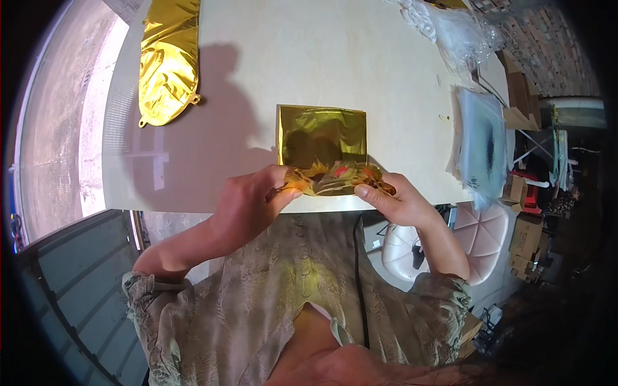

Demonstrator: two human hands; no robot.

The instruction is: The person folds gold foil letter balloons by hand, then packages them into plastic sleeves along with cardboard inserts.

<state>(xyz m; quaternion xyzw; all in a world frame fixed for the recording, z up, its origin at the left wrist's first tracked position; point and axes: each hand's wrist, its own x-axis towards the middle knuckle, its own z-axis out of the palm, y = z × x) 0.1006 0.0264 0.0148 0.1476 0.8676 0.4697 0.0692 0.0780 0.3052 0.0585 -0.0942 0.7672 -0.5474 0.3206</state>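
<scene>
At the table's near edge, my left hand (273, 191) and my right hand (396, 197) pinch the two sides of a crumpled, shiny gold-tinted film (331, 178) with red patches. Each thumb lies on top, toward me. Just beyond it a folded gold foil sheet (323, 134) lies flat, roughly square. The film overlaps its near edge; whether the two are joined I cannot tell. A long, flat gold foil balloon (168, 71) with a rounded end and small tabs rests at the far left, apart from both hands.
On the pale table (322, 51), a stack of clear plastic bags (479, 141) lies at the right edge. Crumpled clear plastic (460, 35) sits at the far right. Beyond the table stand a padded white stool (479, 238) and cardboard boxes (526, 238).
</scene>
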